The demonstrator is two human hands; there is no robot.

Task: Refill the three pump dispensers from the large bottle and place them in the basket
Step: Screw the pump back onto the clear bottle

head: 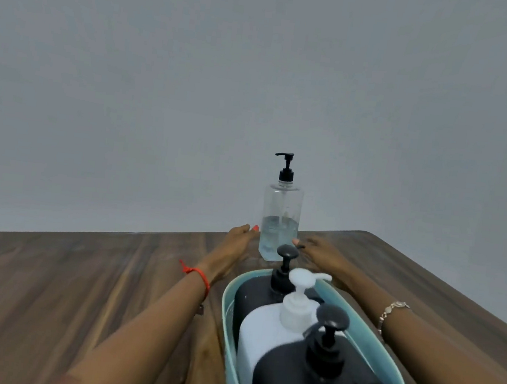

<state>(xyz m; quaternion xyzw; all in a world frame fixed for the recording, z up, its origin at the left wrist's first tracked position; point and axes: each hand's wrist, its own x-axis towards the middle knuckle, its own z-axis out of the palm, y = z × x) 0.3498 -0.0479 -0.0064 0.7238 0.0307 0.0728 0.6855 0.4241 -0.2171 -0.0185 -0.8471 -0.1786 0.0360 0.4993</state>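
A teal oval basket (227, 320) sits near me on the wooden table and holds three pump dispensers in a row: a black one at the far end (255, 295), a white one in the middle (262, 330), a black one nearest me (313, 382). Beyond the basket stands the large clear bottle (281, 216) with a black pump, about a third full of clear liquid. My left hand (235, 244) lies flat on the table just left of the bottle, fingers extended. On the bottle's right, my right hand (318, 251) rests flat too. Neither hand holds anything.
The wooden table (64, 281) ends at a grey wall behind the bottle, and its right edge runs diagonally down past my right arm. A red string is on my left wrist, a bracelet on my right.
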